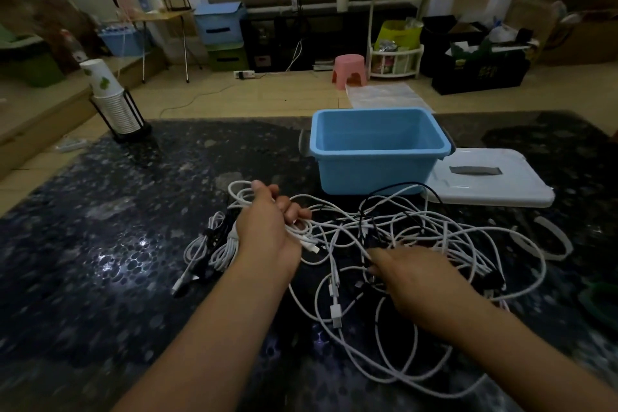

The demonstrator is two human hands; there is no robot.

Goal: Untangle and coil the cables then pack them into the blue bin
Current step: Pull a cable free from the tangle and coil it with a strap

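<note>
The left hand's fingers [294, 211] are curled around a bunch of white cable loops [301, 231], gripping them just above the counter [100, 244]. The left hand [267, 231] sits near the middle of the view. At about four o'clock from it, the right hand [418, 281] lies over the tangle of white and black cables [418, 227]; its fingertips reach into the strands, but I cannot tell whether they pinch one. A few already bundled cables [214, 244] lie at nine o'clock from the left hand, touching the counter. The blue bin [378, 150] stands at one o'clock from the left hand, just beyond the tangle, nothing visible in it. Its white lid [485, 181] lies flat at the bin's four o'clock. A stack of paper cups [110, 100] stands at the counter's far left corner.
</note>
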